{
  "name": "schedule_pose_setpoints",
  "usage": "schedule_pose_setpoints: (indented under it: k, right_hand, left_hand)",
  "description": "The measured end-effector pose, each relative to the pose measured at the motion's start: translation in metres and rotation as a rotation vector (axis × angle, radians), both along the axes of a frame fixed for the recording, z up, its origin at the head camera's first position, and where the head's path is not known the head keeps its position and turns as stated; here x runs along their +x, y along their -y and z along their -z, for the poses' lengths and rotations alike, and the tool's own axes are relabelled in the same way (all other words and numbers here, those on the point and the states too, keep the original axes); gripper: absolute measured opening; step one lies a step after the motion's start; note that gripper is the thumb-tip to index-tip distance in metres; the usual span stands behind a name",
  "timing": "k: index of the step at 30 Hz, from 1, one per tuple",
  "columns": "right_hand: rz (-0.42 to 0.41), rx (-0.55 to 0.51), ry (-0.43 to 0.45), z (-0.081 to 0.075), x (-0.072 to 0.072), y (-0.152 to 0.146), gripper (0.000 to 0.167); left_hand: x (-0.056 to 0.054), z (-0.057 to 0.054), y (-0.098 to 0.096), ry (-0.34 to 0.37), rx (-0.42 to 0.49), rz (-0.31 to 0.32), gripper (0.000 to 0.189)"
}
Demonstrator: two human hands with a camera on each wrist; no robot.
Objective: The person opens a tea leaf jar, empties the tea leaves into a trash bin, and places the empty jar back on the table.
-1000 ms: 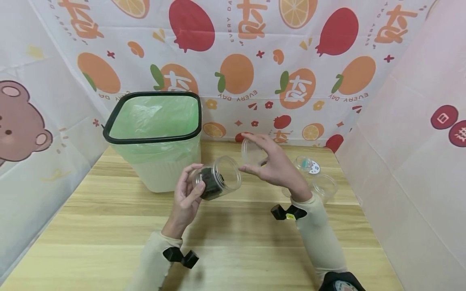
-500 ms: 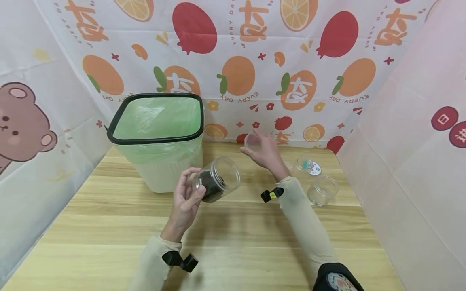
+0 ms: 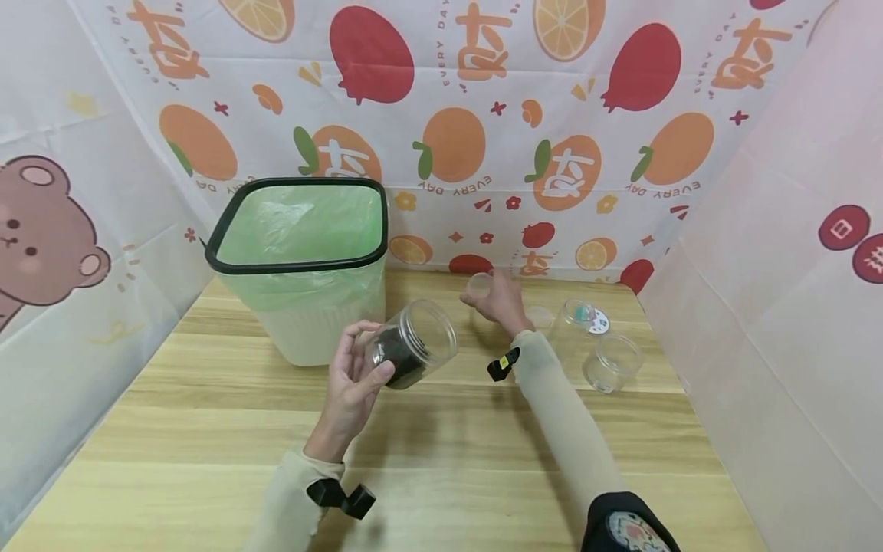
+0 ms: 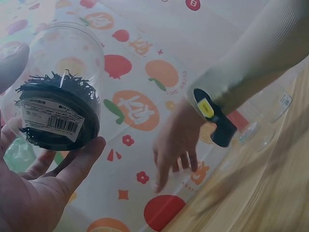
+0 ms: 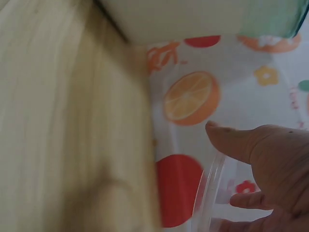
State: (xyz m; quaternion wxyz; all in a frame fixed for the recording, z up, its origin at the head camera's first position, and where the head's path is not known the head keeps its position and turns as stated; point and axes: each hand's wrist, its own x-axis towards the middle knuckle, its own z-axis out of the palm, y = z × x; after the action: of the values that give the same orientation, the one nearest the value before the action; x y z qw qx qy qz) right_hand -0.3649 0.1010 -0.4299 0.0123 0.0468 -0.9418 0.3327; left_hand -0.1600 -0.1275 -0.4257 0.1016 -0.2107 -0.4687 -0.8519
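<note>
My left hand (image 3: 350, 391) grips a clear plastic jar (image 3: 431, 333) around its base, tilted with the wide end toward the right. Dark, dried shreds (image 4: 72, 87) fill the bottom part of the jar, and a white barcode label (image 4: 52, 118) shows on it in the left wrist view. At the back of the table, my right hand (image 3: 503, 301) holds a thin clear round lid (image 5: 207, 188) between thumb and fingers. The lid stands edge-on in the right wrist view, close over the wooden table (image 3: 441, 475). The jar has no lid on its wide end.
A bin (image 3: 324, 307) with a green liner and black rim (image 3: 297, 267) stands at the back left. To the right are clear jars, one front (image 3: 612, 364) and one behind (image 3: 574, 316), beside a round white sticker-like disc (image 3: 599, 321). A printed cloth (image 3: 448, 192) hangs behind.
My right hand has moved away from the jar, back and down toward the table's rear edge with the lid. My left hand keeps the jar almost where it was.
</note>
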Motion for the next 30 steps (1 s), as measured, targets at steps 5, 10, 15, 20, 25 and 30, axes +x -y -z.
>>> schedule_pose_setpoints:
  k: [5, 10, 15, 20, 25, 30]
  right_hand:
    - [-0.003, 0.005, 0.056, 0.019, -0.007, -0.001, 0.089]
    - [-0.011, 0.023, 0.078, 0.031, -0.010, 0.001, 0.089]
    - [-0.004, 0.048, 0.097, 0.042, -0.009, 0.003, 0.090]
    - [0.004, 0.075, 0.101, 0.048, -0.008, 0.002, 0.088]
    - [-0.007, 0.078, 0.108, 0.051, -0.006, 0.001, 0.090]
    - [-0.020, 0.101, 0.120, 0.053, -0.005, 0.000, 0.092]
  left_hand:
    - [0.000, 0.000, 0.000, 0.011, -0.003, 0.005, 0.051]
    - [0.000, -0.001, -0.001, 0.017, -0.009, -0.008, 0.052]
    - [0.001, -0.002, -0.001, 0.031, -0.018, -0.018, 0.053]
    - [0.001, -0.003, -0.003, 0.026, -0.022, -0.019, 0.052]
    - [0.001, -0.004, -0.004, 0.009, -0.021, -0.020, 0.051]
    - [0.002, -0.006, -0.004, -0.005, -0.012, -0.019, 0.050]
